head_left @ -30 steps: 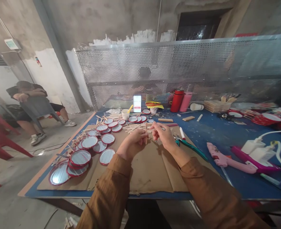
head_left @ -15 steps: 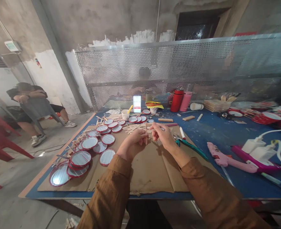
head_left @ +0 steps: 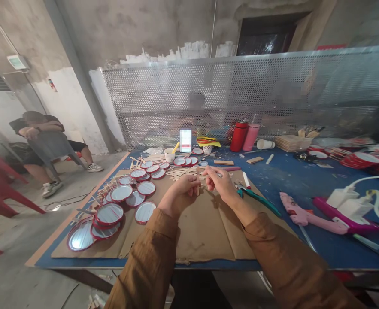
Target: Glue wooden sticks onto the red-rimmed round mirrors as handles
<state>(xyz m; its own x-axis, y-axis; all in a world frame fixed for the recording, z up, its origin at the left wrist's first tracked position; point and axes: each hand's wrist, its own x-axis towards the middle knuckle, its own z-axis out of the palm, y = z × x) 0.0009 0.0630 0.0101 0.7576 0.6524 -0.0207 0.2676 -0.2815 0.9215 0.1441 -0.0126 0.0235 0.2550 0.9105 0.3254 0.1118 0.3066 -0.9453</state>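
My left hand [head_left: 185, 188] is closed on a thin wooden craft stick [head_left: 198, 179], which stands upright between thumb and fingers. Just right of it, my right hand [head_left: 219, 182] has its fingers bent together in a pinch close to the stick. A small pale end shows at that hand, but its kind is hidden. Both hands are over a brown cardboard sheet [head_left: 205, 236]. Loose craft sticks [head_left: 179, 172] lie behind my left hand. To the left are several round, red-rimmed discs [head_left: 121, 193] with shiny faces, some overlapping, some with sticks attached.
Green-handled pliers [head_left: 262, 201] and a white marker [head_left: 246, 180] lie right of my hands. Farther right are a pink glue gun [head_left: 308, 216] and a purple power strip [head_left: 334, 212]. A phone [head_left: 185, 140] and a red bottle [head_left: 239, 136] stand behind. One person [head_left: 41, 124] sits at left.
Almost nothing differs. Both hands keep their places and the stick stays upright in my left hand; the whole view has shifted very slightly.
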